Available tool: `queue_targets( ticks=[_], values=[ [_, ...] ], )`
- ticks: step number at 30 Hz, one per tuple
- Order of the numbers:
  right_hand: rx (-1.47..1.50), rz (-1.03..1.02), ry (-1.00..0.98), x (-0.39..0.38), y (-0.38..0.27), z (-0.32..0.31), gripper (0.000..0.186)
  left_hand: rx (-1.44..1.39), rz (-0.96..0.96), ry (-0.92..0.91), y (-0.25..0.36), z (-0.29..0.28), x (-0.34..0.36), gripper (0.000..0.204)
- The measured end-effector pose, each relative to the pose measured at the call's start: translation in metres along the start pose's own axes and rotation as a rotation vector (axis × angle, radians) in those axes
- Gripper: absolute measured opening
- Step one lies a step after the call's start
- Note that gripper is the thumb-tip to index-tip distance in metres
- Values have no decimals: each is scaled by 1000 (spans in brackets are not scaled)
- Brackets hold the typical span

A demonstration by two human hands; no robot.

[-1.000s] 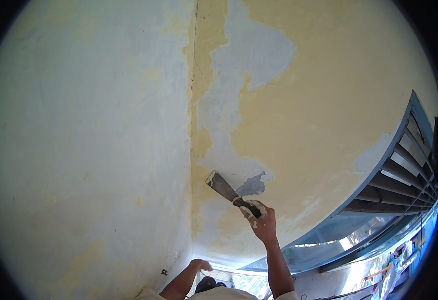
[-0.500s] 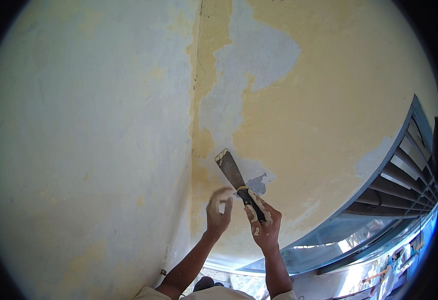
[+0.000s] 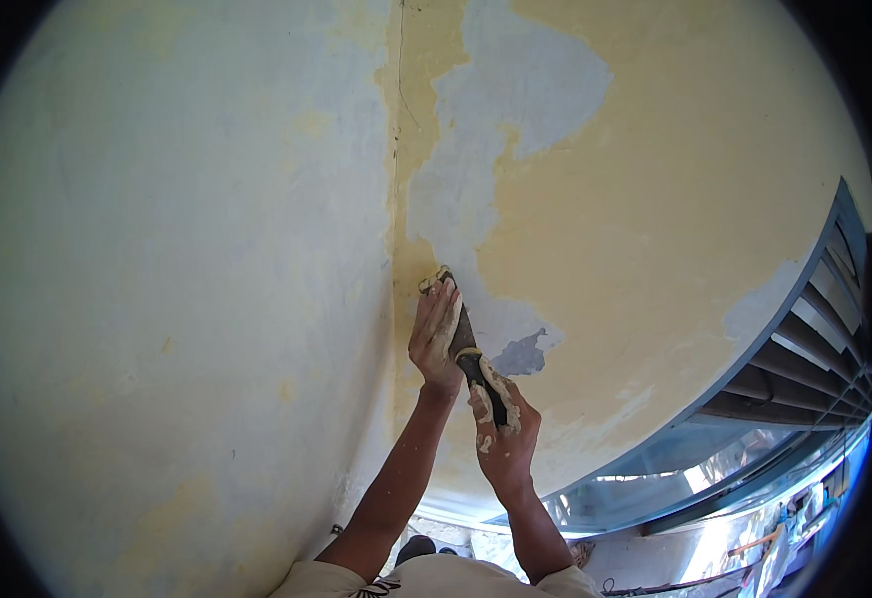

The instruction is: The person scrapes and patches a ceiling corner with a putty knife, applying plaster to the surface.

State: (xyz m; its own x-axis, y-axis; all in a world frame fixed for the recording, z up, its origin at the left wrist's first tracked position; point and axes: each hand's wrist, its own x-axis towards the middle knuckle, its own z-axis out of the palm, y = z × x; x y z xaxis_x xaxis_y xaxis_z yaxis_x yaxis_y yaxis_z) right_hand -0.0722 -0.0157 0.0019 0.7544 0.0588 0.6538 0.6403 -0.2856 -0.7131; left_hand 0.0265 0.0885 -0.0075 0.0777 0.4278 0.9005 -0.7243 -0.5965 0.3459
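While right fingers (image 3: pixel 505 387) grip a black-handled putty knife (image 3: pixel 474 370), tip (image 3: pixel 445 273) crusted pale, left fingers (image 3: pixel 429 317) at dark blade (image 3: pixel 465 333), hold unclear

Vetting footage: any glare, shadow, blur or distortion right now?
Head view: the louvred window bows along the fisheye rim; glare whitens patches of the glass pane below it; a soft shadow darkens the left wall near the corner; the putty knife looks fairly sharp.

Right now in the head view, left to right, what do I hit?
Whitish wall → wall corner → left hand → right hand, gripping the scraper by its handle → slatted window.
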Motion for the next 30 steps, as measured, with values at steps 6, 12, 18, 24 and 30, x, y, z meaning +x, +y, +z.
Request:
queue_targets(
  ticks=[6,12,18,24,30],
  values=[
    [30,44,35,9,-10,0,21,-46,11,85,-11,13,1,22],
    [38,-20,7,7,8,-1,20,61,80,18,-6,8,1,23],
    [-21,-129,-13,17,-1,5,19,-75,-27,93,-10,7,7,23],
    [24,-19,-52,33,-14,2,24,-12,113,104,-22,15,27,25],
    [29,-83,34,12,-8,-3,21,-53,-20,32,-2,9,1,26]
  ],
)
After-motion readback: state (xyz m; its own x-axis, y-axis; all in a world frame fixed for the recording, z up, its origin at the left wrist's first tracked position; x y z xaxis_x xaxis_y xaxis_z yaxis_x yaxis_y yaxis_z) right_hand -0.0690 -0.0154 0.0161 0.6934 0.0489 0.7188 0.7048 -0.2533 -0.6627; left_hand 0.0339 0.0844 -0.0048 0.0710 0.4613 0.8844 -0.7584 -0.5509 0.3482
